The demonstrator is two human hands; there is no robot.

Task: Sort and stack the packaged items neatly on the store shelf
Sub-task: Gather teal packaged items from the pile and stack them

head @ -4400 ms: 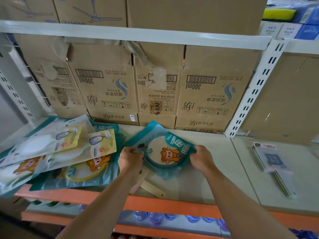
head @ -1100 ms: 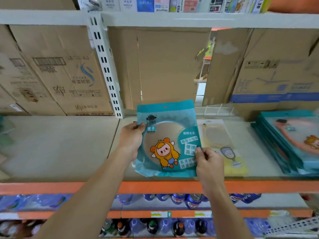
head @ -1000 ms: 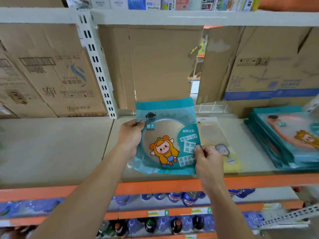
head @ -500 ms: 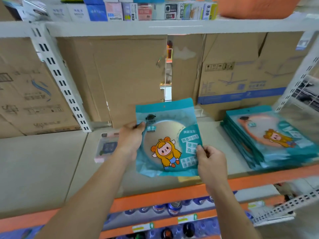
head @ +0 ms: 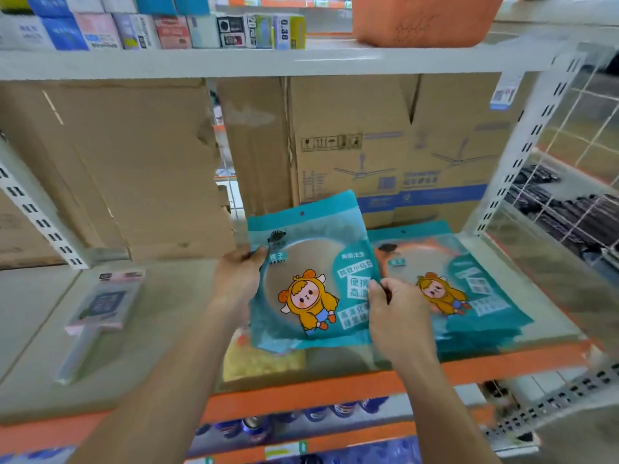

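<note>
My left hand (head: 238, 279) and right hand (head: 398, 318) pinch the teal packet (head: 303, 262) by its sides; the matching stack (head: 475, 283) lies at three o'clock.

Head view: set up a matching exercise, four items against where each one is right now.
Items
1. teal mirror packet
2. stack of teal packets
3. pink packet
4. orange basket

Places
a. on the upper shelf
b. flat on the beige shelf, left side
c. gripped by the left hand and right hand
d. on the beige shelf, right side

Pairs: 1-c, 2-d, 3-b, 4-a
</note>
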